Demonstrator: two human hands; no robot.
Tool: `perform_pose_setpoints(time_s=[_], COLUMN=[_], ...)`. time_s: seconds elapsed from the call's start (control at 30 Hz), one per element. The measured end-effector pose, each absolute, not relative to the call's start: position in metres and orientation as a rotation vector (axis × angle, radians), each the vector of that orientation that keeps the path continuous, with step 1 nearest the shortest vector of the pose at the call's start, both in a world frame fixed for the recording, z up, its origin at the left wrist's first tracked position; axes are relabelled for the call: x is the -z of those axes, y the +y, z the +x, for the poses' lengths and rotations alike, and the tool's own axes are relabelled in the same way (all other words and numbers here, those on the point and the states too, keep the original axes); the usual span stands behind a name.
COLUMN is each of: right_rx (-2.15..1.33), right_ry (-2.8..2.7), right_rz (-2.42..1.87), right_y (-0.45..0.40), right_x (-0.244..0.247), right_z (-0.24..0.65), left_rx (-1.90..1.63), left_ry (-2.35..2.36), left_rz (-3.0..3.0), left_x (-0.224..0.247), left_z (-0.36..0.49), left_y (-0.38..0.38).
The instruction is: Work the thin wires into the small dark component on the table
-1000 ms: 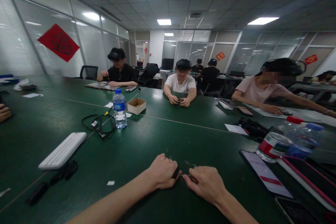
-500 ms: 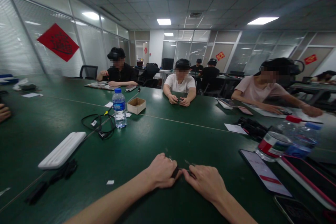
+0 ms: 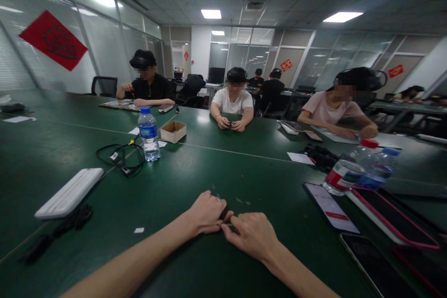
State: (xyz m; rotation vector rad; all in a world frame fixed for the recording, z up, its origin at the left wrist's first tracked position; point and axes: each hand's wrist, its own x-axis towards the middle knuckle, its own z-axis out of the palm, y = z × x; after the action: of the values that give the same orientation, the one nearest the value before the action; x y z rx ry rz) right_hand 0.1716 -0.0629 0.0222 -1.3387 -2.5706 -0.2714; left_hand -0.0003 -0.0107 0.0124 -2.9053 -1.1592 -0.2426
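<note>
My left hand (image 3: pixel 208 213), with a ring on one finger, is closed around a small dark object (image 3: pixel 224 213) low over the green table (image 3: pixel 188 177). Right beside it my right hand (image 3: pixel 252 233) is closed too, its thumb and fingers pinched at a thin piece between the two hands. That piece is mostly hidden by my fingers, so I cannot tell what it is. Small clear scraps (image 3: pixel 242 201) lie on the table just beyond my hands. A white paper bit (image 3: pixel 138 230) is left of my left forearm.
At left are a white power bank (image 3: pixel 70 193), black cables (image 3: pixel 120 156), a water bottle (image 3: pixel 149 135) and an open box (image 3: pixel 173 132). Phones (image 3: pixel 331 207) and bottles (image 3: pixel 344 174) stand or lie at right. Several people sit across the table.
The whole view has shifted, so things appear further left and higher. My hands have come closer together and now touch. At the right, a person's outstretched arm has drawn in.
</note>
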Motion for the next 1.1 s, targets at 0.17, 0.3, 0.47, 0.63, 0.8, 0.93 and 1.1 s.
perform_pose_setpoints(time_s=[0.17, 0.3, 0.47, 0.63, 0.8, 0.93, 1.1], right_rx=[0.215, 0.172, 0.185, 0.204, 0.225, 0.207, 0.207], right_ry=[-2.514, -2.464, -2.478, -2.502, -2.516, -2.52, -2.518], right_rz=[-1.462, -1.605, -1.64, -1.678, -1.659, -1.641, -1.586], right_y=[-0.059, -0.054, -0.052, -0.052, -0.052, -0.052, -0.052], right_x=[-0.024, -0.026, -0.029, -0.03, -0.03, -0.029, -0.026], right_z=[0.177, 0.188, 0.189, 0.187, 0.187, 0.188, 0.191], left_rx=[0.246, 0.269, 0.329, 0.316, 0.308, 0.313, 0.325], left_ry=[-1.138, -1.12, -1.089, -1.083, -1.09, -1.079, -1.086], left_rz=[-2.895, -2.889, -2.904, -2.907, -2.898, -2.912, -2.905], left_x=[-0.012, -0.011, -0.009, -0.008, -0.007, -0.008, -0.009], left_z=[-0.001, -0.002, -0.003, -0.003, -0.003, -0.004, -0.004], left_y=[-0.011, -0.012, -0.012, -0.01, -0.01, -0.011, -0.013])
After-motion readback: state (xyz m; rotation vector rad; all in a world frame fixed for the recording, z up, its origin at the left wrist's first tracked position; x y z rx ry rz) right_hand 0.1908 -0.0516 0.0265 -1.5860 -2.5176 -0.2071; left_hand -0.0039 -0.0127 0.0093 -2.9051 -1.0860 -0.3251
